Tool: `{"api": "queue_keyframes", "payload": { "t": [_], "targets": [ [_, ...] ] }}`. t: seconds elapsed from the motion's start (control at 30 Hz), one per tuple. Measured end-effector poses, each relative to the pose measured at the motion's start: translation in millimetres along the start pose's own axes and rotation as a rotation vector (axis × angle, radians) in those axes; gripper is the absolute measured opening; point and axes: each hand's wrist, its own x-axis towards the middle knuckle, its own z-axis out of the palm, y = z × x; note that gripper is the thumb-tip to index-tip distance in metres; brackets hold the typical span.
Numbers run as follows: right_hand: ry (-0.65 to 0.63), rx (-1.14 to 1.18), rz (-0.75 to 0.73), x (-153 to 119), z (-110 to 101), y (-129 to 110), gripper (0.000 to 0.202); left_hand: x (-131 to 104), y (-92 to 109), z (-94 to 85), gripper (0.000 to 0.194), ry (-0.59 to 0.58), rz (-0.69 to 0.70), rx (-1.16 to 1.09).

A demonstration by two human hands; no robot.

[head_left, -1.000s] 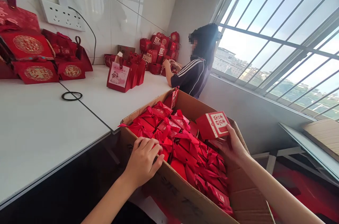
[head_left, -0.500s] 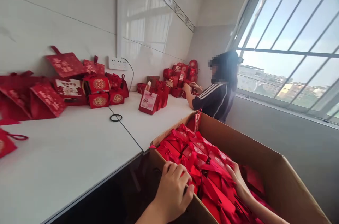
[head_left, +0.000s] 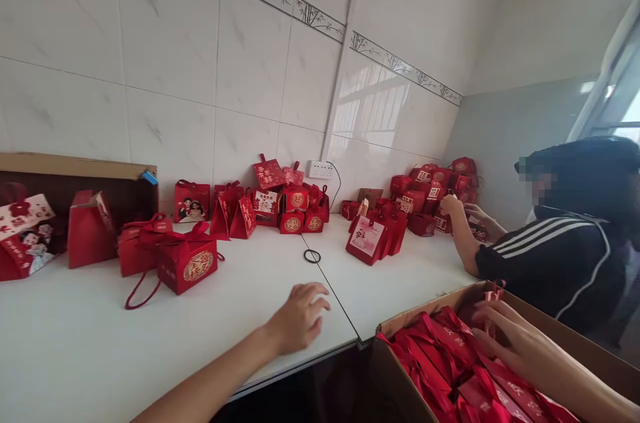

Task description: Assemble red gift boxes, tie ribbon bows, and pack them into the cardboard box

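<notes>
My left hand hangs over the front of the white table, its fingers loosely bent and apart, with nothing in it. Inside the cardboard carton, my right hand reaches to the far corner with fingers and thumb spread. A narrow red gift box with a light printed panel stands there, partly behind these fingers; whether they touch it is unclear. Below this hand, red boxes with ribbons fill the carton in rows.
Red gift boxes stand at the table's left, others near its middle. A black ring lies near the table seam. At right, a person in a striped sleeve handles boxes beside a stack. A socket strip is on the wall.
The view has swung left. My left hand has left the carton's edge and moved over the table. My right hand has gone from the packed boxes to the carton's far corner.
</notes>
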Motion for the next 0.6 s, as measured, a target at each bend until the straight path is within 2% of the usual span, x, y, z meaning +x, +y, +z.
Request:
{"api": "queue_keyframes", "payload": {
  "t": [0.1, 0.17, 0.23, 0.3, 0.4, 0.5, 0.6],
  "targets": [
    [-0.089, -0.037, -0.146, 71.1, 18.9, -54.5, 0.023, -11.1, -55.2, -23.0, 0.021, 0.144, -0.242, 0.024],
    [-0.065, -0.031, -0.077, 119.1, 36.5, -72.7, 0.018, -17.2, -78.9, -29.9, 0.019, 0.261, -0.379, 0.014],
    [-0.021, -0.028, -0.013, 162.8, 55.0, -82.1, 0.023, -21.4, -90.4, -32.2, 0.020, 0.350, -0.470, 0.020],
    [0.026, -0.018, 0.071, 197.3, 71.6, -88.1, 0.029, -23.8, -91.9, -32.5, 0.020, 0.381, -0.511, 0.018],
    [0.075, 0.027, 0.177, 226.4, 89.5, -96.0, 0.030, -24.7, -83.8, -31.3, 0.019, 0.310, -0.506, -0.039],
    [0.087, 0.118, 0.195, 234.6, 97.5, -106.9, 0.022, -23.1, -74.5, -28.8, 0.020, 0.259, -0.494, -0.101],
    [0.113, 0.262, 0.094, 236.2, 97.0, -129.8, 0.020, -19.4, -71.7, -27.2, 0.019, 0.288, -0.551, -0.181]
  ]
}}
